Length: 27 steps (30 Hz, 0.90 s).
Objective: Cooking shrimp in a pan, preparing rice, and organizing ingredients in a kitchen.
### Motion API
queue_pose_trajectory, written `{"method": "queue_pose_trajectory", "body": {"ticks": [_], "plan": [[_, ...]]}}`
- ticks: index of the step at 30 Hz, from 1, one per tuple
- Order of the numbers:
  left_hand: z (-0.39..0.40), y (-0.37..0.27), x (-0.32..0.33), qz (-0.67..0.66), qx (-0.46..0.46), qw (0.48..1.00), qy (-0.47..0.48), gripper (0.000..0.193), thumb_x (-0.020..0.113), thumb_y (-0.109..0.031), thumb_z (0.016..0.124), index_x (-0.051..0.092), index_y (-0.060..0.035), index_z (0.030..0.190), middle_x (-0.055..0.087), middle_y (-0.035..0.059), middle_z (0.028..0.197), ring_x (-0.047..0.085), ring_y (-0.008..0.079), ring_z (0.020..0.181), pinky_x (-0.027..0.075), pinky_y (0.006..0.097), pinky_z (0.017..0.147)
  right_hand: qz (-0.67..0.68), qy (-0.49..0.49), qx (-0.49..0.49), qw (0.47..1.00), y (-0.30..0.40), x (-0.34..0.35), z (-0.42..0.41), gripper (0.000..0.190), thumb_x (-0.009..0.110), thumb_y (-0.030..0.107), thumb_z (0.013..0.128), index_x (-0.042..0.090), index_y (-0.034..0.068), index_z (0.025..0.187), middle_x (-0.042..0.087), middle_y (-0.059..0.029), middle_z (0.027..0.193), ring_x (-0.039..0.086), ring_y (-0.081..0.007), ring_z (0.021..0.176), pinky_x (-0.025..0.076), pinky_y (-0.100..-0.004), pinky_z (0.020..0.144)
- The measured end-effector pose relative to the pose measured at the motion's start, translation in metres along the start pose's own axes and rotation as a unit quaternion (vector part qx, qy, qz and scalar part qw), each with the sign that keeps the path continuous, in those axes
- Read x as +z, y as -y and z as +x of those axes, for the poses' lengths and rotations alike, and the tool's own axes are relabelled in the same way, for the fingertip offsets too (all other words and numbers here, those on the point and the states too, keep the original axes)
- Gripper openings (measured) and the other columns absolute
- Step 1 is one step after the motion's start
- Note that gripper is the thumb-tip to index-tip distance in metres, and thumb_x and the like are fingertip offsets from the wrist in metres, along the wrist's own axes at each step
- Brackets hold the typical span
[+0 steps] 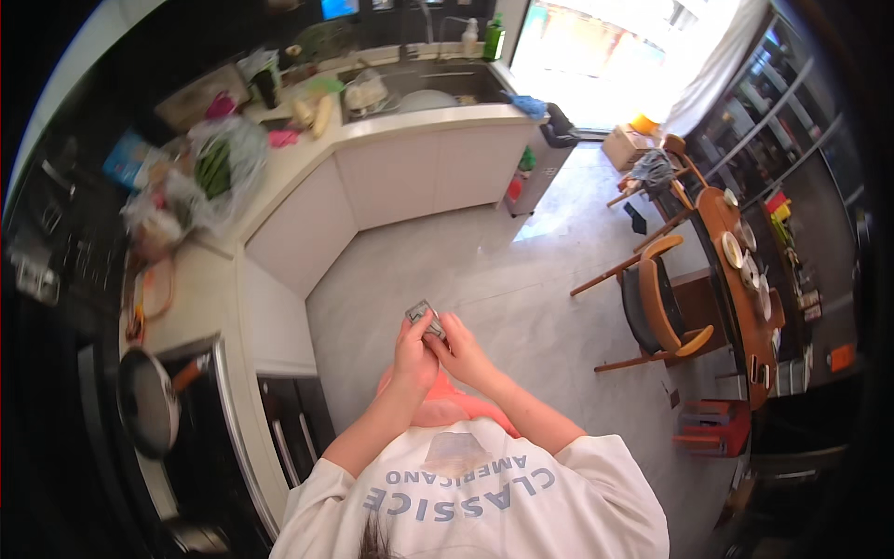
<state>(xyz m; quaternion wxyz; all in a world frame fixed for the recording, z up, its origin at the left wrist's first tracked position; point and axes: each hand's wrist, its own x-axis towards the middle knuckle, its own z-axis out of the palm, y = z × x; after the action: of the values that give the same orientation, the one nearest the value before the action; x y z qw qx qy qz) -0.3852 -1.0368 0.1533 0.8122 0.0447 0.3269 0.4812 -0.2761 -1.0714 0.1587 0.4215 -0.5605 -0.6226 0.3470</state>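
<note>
Both of my hands are together in front of my body, above the grey floor. They hold a small grey handheld device [420,311] with dark marks on its face; the exact kind is too small to tell. My left hand [415,353] grips it from the left, the thumb lying over its face. Around its right and lower side are the fingers of my right hand [462,351], which partly hide it. Just below the hands is pink clothing [454,404] on my lap or legs.
At left, a counter [188,290] carries plastic bags with green vegetables [214,170], and a frying pan [149,403] sits over the stove. A sink [447,73] is ahead. On the right stand a wooden chair [653,304], a red stool [723,426] and a table [719,209] with dishes.
</note>
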Motion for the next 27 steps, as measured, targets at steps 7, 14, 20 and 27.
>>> {"method": "queue_pose_trajectory", "body": {"ticks": [7, 14, 20, 27], "plan": [[0.167, -0.036, 0.1, 0.04, -0.054, 0.984, 0.165, 0.04, 0.056, -0.013, 0.094, 0.042, -0.0114, 0.132, 0.054, 0.0052, 0.122, 0.053, 0.0163, 0.101, 0.043, 0.0351, 0.093, 0.181, -0.08, 0.192, 0.961, -0.073, -0.093, 0.166, 0.024, 0.061, 0.012, 0.093, 0.056, 0.003, 0.115, 0.065, -0.0041, 0.096, 0.059, -0.0108, 0.078, 0.048, -0.0287, 0.066], [0.35, -0.06, 0.154, 0.043, -0.112, 0.99, 0.077, 0.048, 0.054, -0.02, 0.095, 0.039, -0.0125, 0.141, 0.052, 0.0065, 0.128, 0.051, 0.0148, 0.109, 0.041, 0.0345, 0.095, 0.426, -0.224, 0.183, 0.857, -0.19, -0.244, 0.332, 0.023, 0.06, 0.011, 0.093, 0.057, 0.004, 0.115, 0.066, -0.0031, 0.099, 0.062, -0.0106, 0.08, 0.048, -0.0249, 0.066], [0.533, -0.075, 0.178, -0.061, -0.027, 0.998, -0.005, 0.043, 0.055, -0.02, 0.095, 0.045, -0.0135, 0.136, 0.054, 0.007, 0.127, 0.055, 0.0149, 0.104, 0.043, 0.0371, 0.093, 0.473, -0.281, 0.175, 0.816, -0.346, -0.402, 0.5, 0.022, 0.061, 0.009, 0.091, 0.056, 0.006, 0.112, 0.065, -0.004, 0.097, 0.062, -0.0122, 0.079, 0.048, -0.025, 0.063], [0.667, -0.08, 0.253, -0.111, 0.026, 0.971, -0.212, 0.038, 0.059, -0.019, 0.092, 0.05, -0.0145, 0.129, 0.056, 0.0055, 0.12, 0.056, 0.0137, 0.093, 0.044, 0.034, 0.085, 0.114, -0.43, 0.278, 0.851, -0.604, -0.599, 0.706, 0.02, 0.065, 0.013, 0.086, 0.061, 0.002, 0.102, 0.067, -0.0068, 0.085, 0.061, -0.0144, 0.071, 0.05, -0.031, 0.063]]}}
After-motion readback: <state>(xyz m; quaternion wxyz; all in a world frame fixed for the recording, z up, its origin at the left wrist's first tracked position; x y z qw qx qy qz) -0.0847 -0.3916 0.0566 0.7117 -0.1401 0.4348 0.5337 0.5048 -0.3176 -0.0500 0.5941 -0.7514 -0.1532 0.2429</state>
